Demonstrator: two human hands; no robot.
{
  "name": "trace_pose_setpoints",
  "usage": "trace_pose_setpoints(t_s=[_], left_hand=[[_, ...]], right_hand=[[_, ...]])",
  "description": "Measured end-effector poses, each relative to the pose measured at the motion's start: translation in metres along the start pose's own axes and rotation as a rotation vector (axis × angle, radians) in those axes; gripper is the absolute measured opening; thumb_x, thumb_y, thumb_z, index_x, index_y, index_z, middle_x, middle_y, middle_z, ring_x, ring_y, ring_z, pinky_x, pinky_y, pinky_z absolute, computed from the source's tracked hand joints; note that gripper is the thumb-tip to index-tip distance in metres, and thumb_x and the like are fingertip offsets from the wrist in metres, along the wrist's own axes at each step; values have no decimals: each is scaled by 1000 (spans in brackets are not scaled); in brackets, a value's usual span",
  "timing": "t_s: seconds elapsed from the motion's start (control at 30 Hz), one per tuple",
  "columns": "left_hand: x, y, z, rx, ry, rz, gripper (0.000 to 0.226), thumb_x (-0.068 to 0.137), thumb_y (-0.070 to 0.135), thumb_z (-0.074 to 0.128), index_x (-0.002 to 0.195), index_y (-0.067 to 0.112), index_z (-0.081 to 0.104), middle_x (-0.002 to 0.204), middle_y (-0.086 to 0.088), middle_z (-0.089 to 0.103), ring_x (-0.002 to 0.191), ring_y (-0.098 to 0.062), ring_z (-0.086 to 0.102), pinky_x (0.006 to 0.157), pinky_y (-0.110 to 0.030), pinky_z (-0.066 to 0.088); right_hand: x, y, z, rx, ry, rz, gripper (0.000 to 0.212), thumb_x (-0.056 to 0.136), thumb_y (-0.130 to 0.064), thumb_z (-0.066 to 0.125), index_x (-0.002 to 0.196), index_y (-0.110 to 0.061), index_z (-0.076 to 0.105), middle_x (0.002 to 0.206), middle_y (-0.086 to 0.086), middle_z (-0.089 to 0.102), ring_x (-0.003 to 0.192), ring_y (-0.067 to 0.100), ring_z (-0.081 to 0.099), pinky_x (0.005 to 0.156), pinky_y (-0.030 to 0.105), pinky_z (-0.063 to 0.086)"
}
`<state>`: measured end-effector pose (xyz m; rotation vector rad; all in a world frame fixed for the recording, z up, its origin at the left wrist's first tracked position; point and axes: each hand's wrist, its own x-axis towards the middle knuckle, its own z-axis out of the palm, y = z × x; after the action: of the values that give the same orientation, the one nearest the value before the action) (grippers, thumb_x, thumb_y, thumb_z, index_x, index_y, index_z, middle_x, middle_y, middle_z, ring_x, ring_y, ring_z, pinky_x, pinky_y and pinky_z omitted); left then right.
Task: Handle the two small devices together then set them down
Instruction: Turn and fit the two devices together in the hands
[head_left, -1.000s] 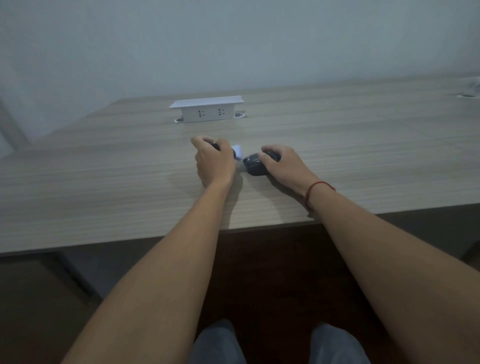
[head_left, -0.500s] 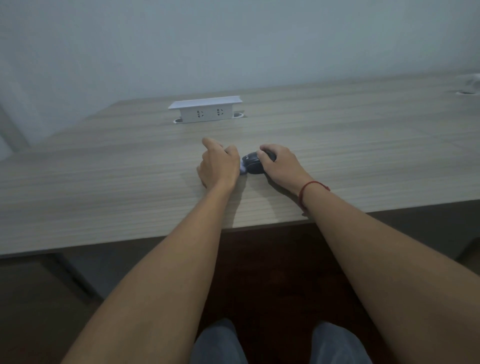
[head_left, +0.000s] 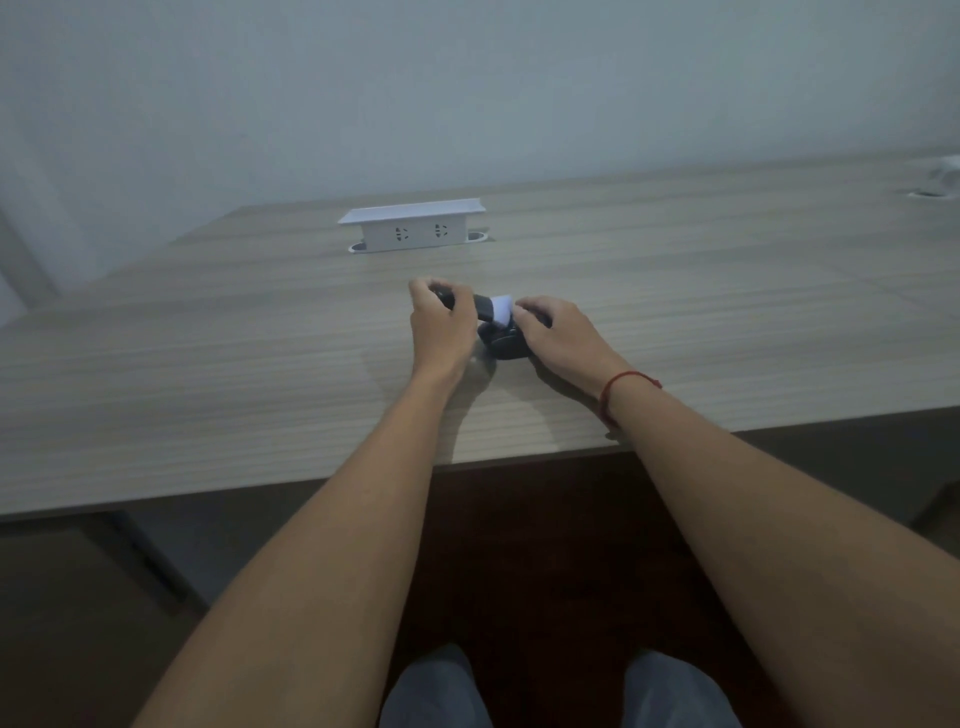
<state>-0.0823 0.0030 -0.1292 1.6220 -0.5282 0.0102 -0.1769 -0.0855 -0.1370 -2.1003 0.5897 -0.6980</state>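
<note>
The left hand (head_left: 441, 325) has swung its device up and across: half a second ago the slim dark stick-shaped device with a pale white end (head_left: 485, 306) was almost hidden behind the knuckles, and now it juts out to the right of that grip, white tip leading. The left grip is closed round the dark body, fingers wrapped over the top, thumb side hidden from the camera.

The right hand (head_left: 558, 332) sits where it was, curled over the rounded black mouse-like device (head_left: 501, 345), which rests on the pale wood-grain surface (head_left: 208, 374) just under and to the left of that grip. Fingers (head_left: 524, 312) are draped over its far edge, palm covering the right half, so this grip is closed on it too, though how firmly it presses cannot be told.

The white tip now lies right over the top of the black device, at the right hand's fingertips. Whether the two touch is not clear; they overlap in this view. It looks like the joining part of the task is under way, the stick being brought to the rounded body. Setting both down comes later, and the open patch of surface nearer the person than both grips seems the obvious spot.

Beyond the grips, well clear, stands the white pop-up socket box (head_left: 413, 228).
</note>
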Motion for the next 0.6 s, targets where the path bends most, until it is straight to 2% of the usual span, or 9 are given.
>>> trace_pose_setpoints(t_s=[0.07,0.1,0.13,0.2,0.27,0.33,0.4,0.5,0.6], left_hand=[[0,-1,0,95,84,-13,11,95,20,44,100,12,39,80,5,49,73,-15,52,65,-25,42],[0,-1,-1,146,140,-19,11,95,21,43,99,13,37,81,3,50,74,-19,53,65,-30,42],[0,-2,-1,176,183,-14,10,96,21,41,98,13,35,80,3,50,74,-21,53,64,-32,41],[0,-2,-1,177,220,36,9,97,21,39,98,14,34,78,4,49,73,-21,53,63,-32,40],[-1,-1,0,150,175,107,9,96,22,41,98,14,36,81,2,52,75,-22,54,65,-33,44],[-1,-1,2,95,88,134,10,95,21,45,97,13,39,80,3,52,79,-21,54,71,-31,45],[1,-2,3,51,37,122,10,94,19,48,98,13,41,77,9,49,77,-16,51,69,-23,41],[4,-4,2,-5,-30,83,11,94,19,49,99,11,44,79,10,47,78,-12,49,66,-18,38],[4,-4,2,-10,-73,45,12,94,21,49,101,12,44,83,6,49,83,-15,50,69,-23,42]], right_hand=[[-2,-3,-2,36,-24,32,29,95,-28,39,88,-16,64,90,5,62,85,20,57,69,28,44],[-3,-3,-3,46,-39,41,26,94,-29,40,86,-20,63,89,2,60,84,19,55,67,26,43],[-4,-2,-3,27,-62,47,23,93,-31,43,95,-21,64,97,0,60,91,18,55,73,25,43],[-5,1,-4,-69,-100,31,45,89,-35,54,130,-17,53,125,1,56,115,16,50,92,25,39],[-7,-1,-4,-154,-97,-1,59,87,-37,61,138,-13,45,136,5,52,122,20,49,94,25,36],[-9,-2,-3,-174,-68,-38,53,86,-37,64,129,-7,52,127,11,59,116,25,55,92,29,42],[-11,-3,-2,-161,-36,-62,47,84,-36,67,119,-5,58,116,14,64,108,28,59,90,35,47],[-10,-1,-1,-144,-15,-60,47,80,-37,72,112,-6,59,109,10,64,100,24,60,81,30,48],[-11,-3,-2,-112,-19,-31,71,77,-34,75,132,-3,44,125,11,58,104,17,53,83,22,41]])
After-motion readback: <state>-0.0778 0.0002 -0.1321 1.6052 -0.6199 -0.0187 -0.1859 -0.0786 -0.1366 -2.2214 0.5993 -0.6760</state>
